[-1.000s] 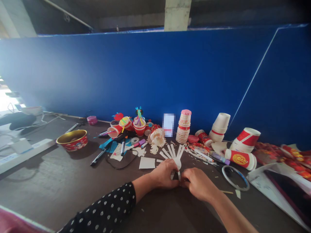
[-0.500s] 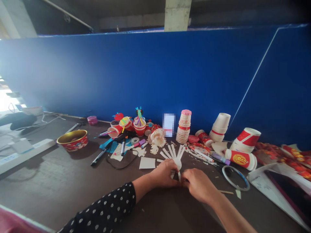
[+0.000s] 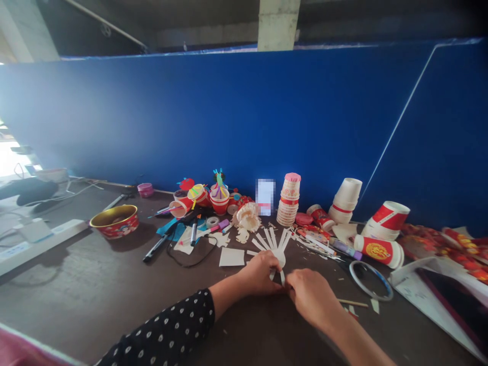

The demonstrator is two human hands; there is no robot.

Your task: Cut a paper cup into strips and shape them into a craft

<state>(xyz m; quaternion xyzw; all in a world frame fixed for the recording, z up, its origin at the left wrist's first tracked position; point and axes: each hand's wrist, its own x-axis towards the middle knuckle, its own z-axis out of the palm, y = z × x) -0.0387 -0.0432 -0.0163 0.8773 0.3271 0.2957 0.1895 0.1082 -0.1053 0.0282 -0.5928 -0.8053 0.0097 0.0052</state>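
Observation:
A white paper cup cut into strips [image 3: 280,255] lies splayed on the dark table, its strips fanning away from me. My left hand [image 3: 262,273] is closed on its near left side, thumb and fingers gripping the paper. Close on the right, my right hand [image 3: 309,292] has its fingers curled in a pinch at the end of a near strip. Its fingertips are partly hidden, and I cannot make out whether they hold the strip or something small. A square of white paper [image 3: 232,257] lies left of the cut cup.
Stacked paper cups [image 3: 288,201] stand at the back, with a red printed cup [image 3: 379,251] on its side at right. Markers [image 3: 194,234], paper scraps, a tape ring [image 3: 370,280] and a wooden stick [image 3: 353,302] lie around. A gold-lined bowl [image 3: 115,222] sits left, near a power strip [image 3: 46,244].
My right hand has shifted slightly, uncovering more of the wooden stick and some scraps beside it. My left hand stays on the cut cup, which lies almost unchanged.

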